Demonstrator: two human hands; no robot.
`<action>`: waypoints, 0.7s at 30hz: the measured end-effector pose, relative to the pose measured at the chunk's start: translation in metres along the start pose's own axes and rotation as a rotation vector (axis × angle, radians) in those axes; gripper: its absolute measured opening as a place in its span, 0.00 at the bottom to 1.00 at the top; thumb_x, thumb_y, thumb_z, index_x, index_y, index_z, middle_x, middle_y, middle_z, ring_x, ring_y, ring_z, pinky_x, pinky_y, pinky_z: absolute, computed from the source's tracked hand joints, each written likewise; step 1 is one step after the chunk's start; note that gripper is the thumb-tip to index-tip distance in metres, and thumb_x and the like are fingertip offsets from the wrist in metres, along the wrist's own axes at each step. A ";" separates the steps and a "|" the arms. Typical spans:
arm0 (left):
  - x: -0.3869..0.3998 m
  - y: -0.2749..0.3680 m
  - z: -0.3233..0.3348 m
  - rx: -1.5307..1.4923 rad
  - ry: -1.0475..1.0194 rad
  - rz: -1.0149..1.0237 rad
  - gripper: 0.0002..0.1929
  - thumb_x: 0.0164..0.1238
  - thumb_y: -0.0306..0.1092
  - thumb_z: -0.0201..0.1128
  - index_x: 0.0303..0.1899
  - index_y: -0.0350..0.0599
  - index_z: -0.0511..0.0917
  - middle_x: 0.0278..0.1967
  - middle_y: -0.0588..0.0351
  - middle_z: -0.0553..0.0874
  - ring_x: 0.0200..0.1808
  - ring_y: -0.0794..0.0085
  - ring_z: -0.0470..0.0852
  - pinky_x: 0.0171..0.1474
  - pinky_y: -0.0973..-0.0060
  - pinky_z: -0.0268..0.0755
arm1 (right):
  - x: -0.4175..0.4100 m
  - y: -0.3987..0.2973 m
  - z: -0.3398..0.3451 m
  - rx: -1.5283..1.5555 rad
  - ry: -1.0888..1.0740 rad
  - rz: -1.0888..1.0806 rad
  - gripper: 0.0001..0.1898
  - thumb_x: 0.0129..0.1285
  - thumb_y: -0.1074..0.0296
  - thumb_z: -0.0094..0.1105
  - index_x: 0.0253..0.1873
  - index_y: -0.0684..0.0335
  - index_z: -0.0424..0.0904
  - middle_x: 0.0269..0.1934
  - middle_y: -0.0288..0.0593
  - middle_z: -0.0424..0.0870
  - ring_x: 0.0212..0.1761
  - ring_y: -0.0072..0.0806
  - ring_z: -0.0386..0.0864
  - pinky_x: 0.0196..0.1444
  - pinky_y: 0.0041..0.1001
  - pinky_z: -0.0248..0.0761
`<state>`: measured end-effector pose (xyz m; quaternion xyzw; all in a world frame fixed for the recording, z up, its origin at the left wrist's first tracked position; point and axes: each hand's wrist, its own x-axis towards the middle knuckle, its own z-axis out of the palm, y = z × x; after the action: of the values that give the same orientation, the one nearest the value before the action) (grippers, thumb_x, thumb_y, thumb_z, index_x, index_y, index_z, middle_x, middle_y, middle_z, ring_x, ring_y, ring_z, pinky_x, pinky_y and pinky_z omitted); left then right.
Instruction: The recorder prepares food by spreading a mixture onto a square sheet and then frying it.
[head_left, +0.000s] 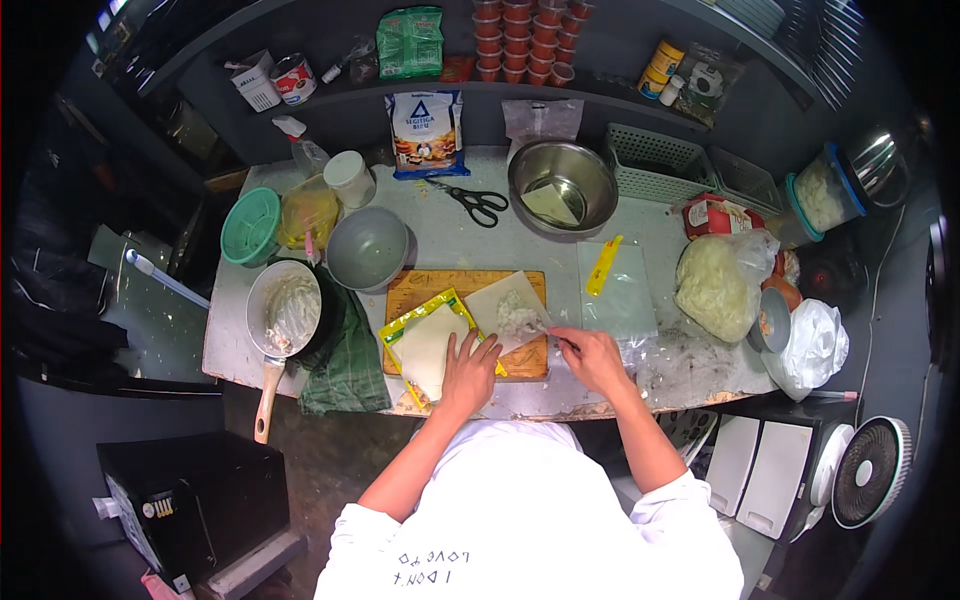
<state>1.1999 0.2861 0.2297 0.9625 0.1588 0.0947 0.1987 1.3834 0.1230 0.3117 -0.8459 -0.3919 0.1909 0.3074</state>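
Observation:
My left hand (466, 379) rests palm down, fingers apart, on a stack of pale square wrapper sheets (431, 349). The stack lies on its yellow plastic packet (395, 330), partly over a wooden cutting board (416, 281). Beside it on the board, one wrapper sheet (487, 300) lies turned like a diamond, bearing a mound of whitish filling (516, 313). My right hand (594, 361) is at this sheet's right corner, thumb and forefinger close together. Whether they pinch the corner or a small thing is too fine to make out.
A saucepan (259, 315) with whitish residue stands left, its handle past the table edge. Behind the board are a grey bowl (367, 251), black-handled scissors (480, 206) and a steel bowl (525, 169). Clear plastic (619, 292) and a filled bag (716, 289) lie right.

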 end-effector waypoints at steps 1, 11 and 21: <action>0.000 0.001 0.000 -0.003 -0.003 0.003 0.19 0.66 0.28 0.59 0.58 0.43 0.82 0.65 0.55 0.79 0.73 0.52 0.66 0.77 0.39 0.47 | 0.001 0.005 0.004 -0.023 0.008 -0.040 0.14 0.65 0.70 0.59 0.52 0.55 0.88 0.38 0.49 0.90 0.40 0.50 0.87 0.46 0.42 0.79; -0.001 -0.001 0.004 -0.004 0.013 -0.015 0.18 0.66 0.28 0.60 0.57 0.44 0.82 0.64 0.56 0.79 0.72 0.51 0.67 0.76 0.39 0.49 | -0.007 -0.001 -0.011 -0.089 0.079 0.009 0.14 0.64 0.70 0.59 0.52 0.55 0.88 0.36 0.52 0.89 0.39 0.51 0.86 0.43 0.44 0.78; 0.001 0.001 0.003 -0.021 -0.013 -0.011 0.18 0.67 0.29 0.59 0.58 0.44 0.82 0.65 0.54 0.79 0.73 0.52 0.66 0.77 0.39 0.47 | -0.001 -0.002 -0.002 -0.053 0.134 -0.011 0.13 0.65 0.72 0.59 0.52 0.56 0.88 0.37 0.50 0.89 0.37 0.50 0.86 0.40 0.42 0.79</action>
<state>1.2019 0.2849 0.2278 0.9600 0.1620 0.0890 0.2101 1.3828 0.1226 0.3141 -0.8624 -0.3802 0.1216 0.3114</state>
